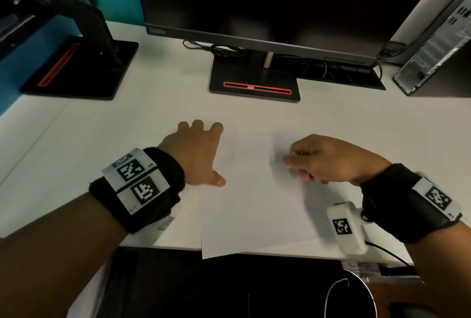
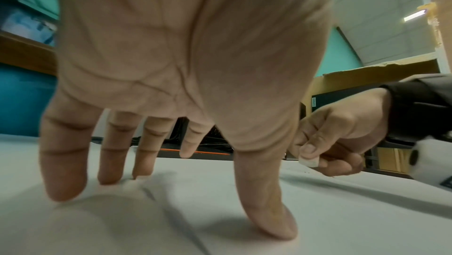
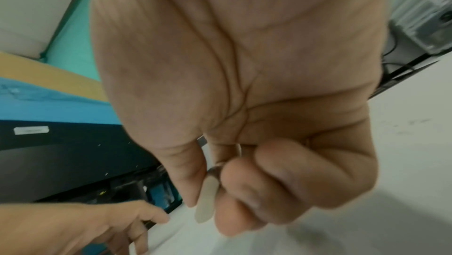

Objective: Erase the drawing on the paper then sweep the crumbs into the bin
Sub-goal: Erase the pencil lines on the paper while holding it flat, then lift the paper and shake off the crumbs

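White eraser [image 2: 308,162] is pinched in right hand [image 1: 328,162] over right half of paper [image 1: 254,203], pinned by splayed left hand [image 1: 196,154] at its left edge; faint marks lie between hands.

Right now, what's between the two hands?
Only bare paper, faint pencil marks on it. The head view shows left hand pressing its left edge, right hand pinching the eraser.
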A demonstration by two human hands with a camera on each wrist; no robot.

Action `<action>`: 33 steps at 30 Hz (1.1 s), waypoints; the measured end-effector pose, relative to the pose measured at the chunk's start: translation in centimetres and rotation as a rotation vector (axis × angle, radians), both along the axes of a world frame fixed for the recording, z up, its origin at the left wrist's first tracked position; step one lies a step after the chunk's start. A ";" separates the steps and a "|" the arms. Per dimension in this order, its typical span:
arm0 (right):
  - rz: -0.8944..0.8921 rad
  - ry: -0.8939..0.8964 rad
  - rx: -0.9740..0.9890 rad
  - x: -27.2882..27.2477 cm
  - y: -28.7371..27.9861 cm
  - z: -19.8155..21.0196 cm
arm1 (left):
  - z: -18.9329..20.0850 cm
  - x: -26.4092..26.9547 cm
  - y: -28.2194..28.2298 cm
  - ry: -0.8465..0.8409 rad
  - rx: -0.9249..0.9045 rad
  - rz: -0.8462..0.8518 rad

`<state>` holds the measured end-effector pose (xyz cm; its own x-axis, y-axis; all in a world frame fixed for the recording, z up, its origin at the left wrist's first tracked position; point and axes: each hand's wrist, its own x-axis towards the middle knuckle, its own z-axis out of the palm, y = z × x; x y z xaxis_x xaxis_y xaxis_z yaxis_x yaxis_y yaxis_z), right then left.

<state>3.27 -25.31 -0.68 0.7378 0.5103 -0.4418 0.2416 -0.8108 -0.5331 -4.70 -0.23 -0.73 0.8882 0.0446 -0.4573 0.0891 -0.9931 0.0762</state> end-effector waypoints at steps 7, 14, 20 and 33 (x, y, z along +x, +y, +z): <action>-0.190 -0.077 0.059 0.5 -4.8 -0.7 | 0.7 2.3 -0.4 0.070 -0.059 0.057; -0.459 -0.207 0.245 1.8 -9.1 -1.5 | 0.2 3.2 -0.1 -0.233 -0.507 0.056; -0.569 -0.072 0.760 2.2 -10.1 -1.0 | 3.2 3.7 -0.2 -0.498 -0.748 0.086; -0.454 -0.529 0.890 2.8 -11.3 4.1 | 7.2 5.2 -1.8 -0.815 -0.901 0.168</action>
<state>6.02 -36.64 3.38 0.9216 0.1249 0.3675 0.3880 -0.2642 -0.8830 0.53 -2.02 6.49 0.9426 0.1414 0.3025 -0.1836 -0.5372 0.8232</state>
